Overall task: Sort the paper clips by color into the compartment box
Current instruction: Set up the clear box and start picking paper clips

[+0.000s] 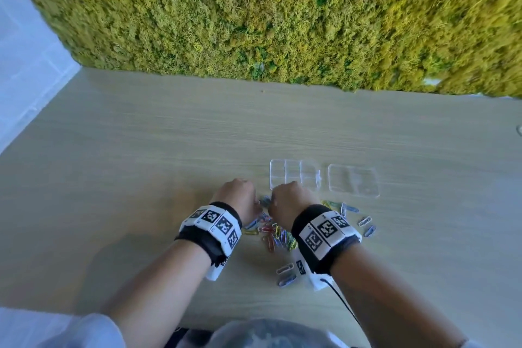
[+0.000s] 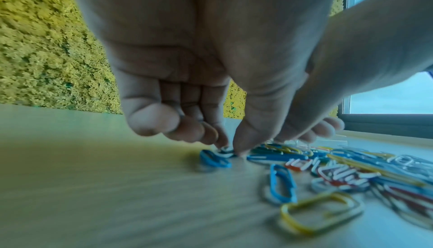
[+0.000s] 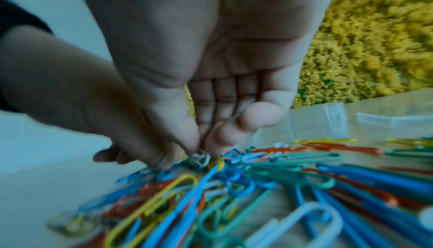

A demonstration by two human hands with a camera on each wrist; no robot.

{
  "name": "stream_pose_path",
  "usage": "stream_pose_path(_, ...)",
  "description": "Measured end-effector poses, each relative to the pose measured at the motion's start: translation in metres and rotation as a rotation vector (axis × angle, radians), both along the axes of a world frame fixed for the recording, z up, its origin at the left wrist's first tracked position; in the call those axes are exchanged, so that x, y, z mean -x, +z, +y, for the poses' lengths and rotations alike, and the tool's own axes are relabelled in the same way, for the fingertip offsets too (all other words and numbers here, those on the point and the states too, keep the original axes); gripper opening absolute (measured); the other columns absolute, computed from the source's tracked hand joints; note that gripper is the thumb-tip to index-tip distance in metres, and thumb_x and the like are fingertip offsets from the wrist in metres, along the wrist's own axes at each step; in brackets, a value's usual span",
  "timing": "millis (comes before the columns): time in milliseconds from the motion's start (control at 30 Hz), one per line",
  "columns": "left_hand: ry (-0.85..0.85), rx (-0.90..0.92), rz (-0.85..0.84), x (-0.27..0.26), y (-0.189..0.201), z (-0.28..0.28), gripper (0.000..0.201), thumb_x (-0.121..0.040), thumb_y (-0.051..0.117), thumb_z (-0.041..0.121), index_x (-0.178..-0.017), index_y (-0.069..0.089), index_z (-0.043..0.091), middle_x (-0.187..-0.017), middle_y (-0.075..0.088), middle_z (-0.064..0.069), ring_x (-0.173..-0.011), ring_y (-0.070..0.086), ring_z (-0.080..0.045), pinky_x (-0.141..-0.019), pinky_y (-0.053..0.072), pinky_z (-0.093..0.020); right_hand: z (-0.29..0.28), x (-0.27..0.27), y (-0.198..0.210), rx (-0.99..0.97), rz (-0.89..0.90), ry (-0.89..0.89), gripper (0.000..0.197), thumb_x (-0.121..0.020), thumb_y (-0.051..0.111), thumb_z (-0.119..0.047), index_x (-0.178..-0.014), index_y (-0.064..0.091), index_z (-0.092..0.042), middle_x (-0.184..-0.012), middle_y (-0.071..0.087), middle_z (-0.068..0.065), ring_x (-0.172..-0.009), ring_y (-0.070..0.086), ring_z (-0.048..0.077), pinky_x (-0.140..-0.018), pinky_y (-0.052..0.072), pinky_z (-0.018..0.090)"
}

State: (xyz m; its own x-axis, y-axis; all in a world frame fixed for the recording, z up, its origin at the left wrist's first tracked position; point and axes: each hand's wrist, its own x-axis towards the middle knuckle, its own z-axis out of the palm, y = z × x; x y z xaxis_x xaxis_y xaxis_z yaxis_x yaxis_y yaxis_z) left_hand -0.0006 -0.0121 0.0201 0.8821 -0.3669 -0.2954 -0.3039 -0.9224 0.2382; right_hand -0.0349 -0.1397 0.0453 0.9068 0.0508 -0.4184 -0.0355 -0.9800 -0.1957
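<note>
The paper clips (image 1: pixel 275 232) lie in a loose heap on the wooden table (image 1: pixel 141 155), right under my hands, a tangle of blue, green, yellow, red-orange and white, with a few pale strays scattered toward me (image 1: pixel 285 274) and off to my right (image 1: pixel 365 224). My left hand (image 1: pixel 238 196) is down at the left edge of the heap; in the left wrist view my thumb and the tip of my index finger are pressed together on a white clip (image 2: pixel 225 152) that lies against a blue clip (image 2: pixel 214 159), the other fingers curled in behind. My right hand (image 1: pixel 288 200) is just beside the left, almost touching it; in the right wrist view its thumb and fingertips close on a whitish clip (image 3: pixel 199 158) at the top of the pile, next to a small yellow one (image 3: pixel 216 162), though the blur keeps me from telling how firmly I have it. Just beyond my right knuckles sits the clear compartment box (image 1: pixel 295 176), open, its dividers showing and its cells see-through; my hand hides its near edge. The clear lid (image 1: pixel 353 183) lies flat just to the right of the box. Behind the table rises a moss wall (image 1: pixel 282 14), yellow-green, and a pale wall (image 1: pixel 22 51) stands to my left.
</note>
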Motion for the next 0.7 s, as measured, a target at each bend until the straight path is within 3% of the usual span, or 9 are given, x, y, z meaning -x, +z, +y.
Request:
stream_pose_path(100, 0.029, 0.084, 0.009, 0.000, 0.003, 0.005, 0.012, -0.081, 0.058, 0.020, -0.073, 0.068, 0.019, -0.079, 0.069, 0.002, -0.070, 0.061, -0.017, -0.067, 0.050, -0.026, -0.018, 0.004, -0.003, -0.187, -0.047, -0.153, 0.018, -0.088, 0.051, -0.025, -0.087, 0.066, -0.014, -0.092, 0.067, 0.005, -0.080, 0.059, 0.021, -0.067, 0.050, 0.028)
stream_pose_path(167, 0.054, 0.138, 0.029, 0.002, 0.007, 0.009, 0.012, -0.080, 0.058, 0.017, -0.071, 0.065, 0.022, -0.074, 0.064, 0.006, -0.070, 0.059, -0.014, -0.065, 0.045, -0.024, -0.036, 0.012, -0.005, -0.435, -0.072, -0.311, 0.011, -0.084, 0.059, -0.022, -0.076, 0.066, -0.018, -0.077, 0.067, 0.000, -0.072, 0.061, 0.016, -0.070, 0.053, 0.029)
stream_pose_path(233, 0.081, 0.226, 0.055, 0.003, 0.009, 0.013, 0.010, -0.078, 0.061, 0.018, -0.069, 0.062, 0.023, -0.069, 0.061, 0.009, -0.069, 0.059, -0.013, -0.064, 0.043, -0.022, -0.052, 0.023, -0.004, -0.765, -0.070, -0.466, 0.020, -0.085, 0.061, -0.008, -0.068, 0.064, -0.016, -0.060, 0.062, -0.001, -0.055, 0.057, 0.011, -0.060, 0.053, 0.028)
stream_pose_path(300, 0.157, 0.369, 0.122, 0.002, 0.009, 0.015, 0.011, -0.078, 0.065, 0.016, -0.069, 0.061, 0.022, -0.066, 0.062, 0.010, -0.064, 0.058, -0.012, -0.061, 0.044, -0.021, -0.065, 0.034, -0.004, -1.183, -0.085, -0.694, 0.024, -0.088, 0.055, 0.004, -0.072, 0.065, -0.011, -0.056, 0.057, 0.002, -0.047, 0.052, 0.009, -0.051, 0.049, 0.021)
stream_pose_path(400, 0.324, 0.748, 0.437, 0.006, 0.014, 0.009, 0.015, -0.083, 0.061, 0.000, -0.082, 0.062, 0.015, -0.068, 0.066, -0.002, -0.059, 0.060, -0.017, -0.057, 0.053, -0.026, -0.079, 0.046, -0.006, -1.640, -0.037, -1.026, 0.023, -0.093, 0.045, 0.004, -0.089, 0.065, -0.006, -0.061, 0.052, 0.005, -0.046, 0.050, 0.010, -0.045, 0.049, 0.018)
stream_pose_path(467, 0.361, 0.914, 0.632, 0.011, 0.016, 0.000, 0.020, -0.087, 0.053, -0.009, -0.096, 0.060, 0.009, -0.071, 0.061, -0.007, -0.057, 0.060, -0.017, -0.051, 0.054, -0.023, -0.084, 0.051, -0.008, -1.745, 0.007, -1.140, 0.025, -0.094, 0.039, 0.001, -0.089, 0.062, -0.005, -0.059, 0.052, 0.005, -0.045, 0.052, 0.010, -0.042, 0.048, 0.017)
stream_pose_path(567, 0.362, 0.948, 0.769, 0.015, 0.015, -0.016, 0.025, -0.088, 0.040, -0.009, -0.085, 0.058, 0.007, -0.064, 0.051, -0.006, -0.048, 0.056, -0.014, -0.042, 0.047, -0.023, -0.084, 0.052, -0.008, -1.789, 0.053, -1.195, 0.027, -0.092, 0.034, -0.006, -0.077, 0.056, -0.009, -0.053, 0.054, 0.002, -0.041, 0.050, 0.011, -0.038, 0.042, 0.015)
stream_pose_path(633, 0.301, 0.816, 0.736, 0.018, 0.014, -0.026, 0.022, -0.088, 0.040, -0.001, -0.077, 0.056, 0.009, -0.054, 0.045, -0.002, -0.042, 0.043, -0.012, -0.042, 0.035, -0.023, -0.082, 0.053, -0.005, -1.692, 0.064, -1.106, 0.025, -0.092, 0.040, -0.010, -0.072, 0.055, -0.011, -0.051, 0.047, -0.001, -0.040, 0.042, 0.010, -0.036, 0.032, 0.015)
stream_pose_path(700, 0.107, 0.555, 0.528, 0.021, 0.015, -0.035, 0.015, -0.088, 0.050, 0.014, -0.076, 0.059, 0.015, -0.053, 0.044, 0.005, -0.046, 0.041, -0.010, -0.047, 0.032, -0.022, -0.081, 0.055, -0.006, -1.409, -0.006, -0.906, 0.023, -0.091, 0.053, -0.010, -0.069, 0.059, -0.012, -0.051, 0.041, -0.003, -0.041, 0.033, 0.009, -0.038, 0.024, 0.017)
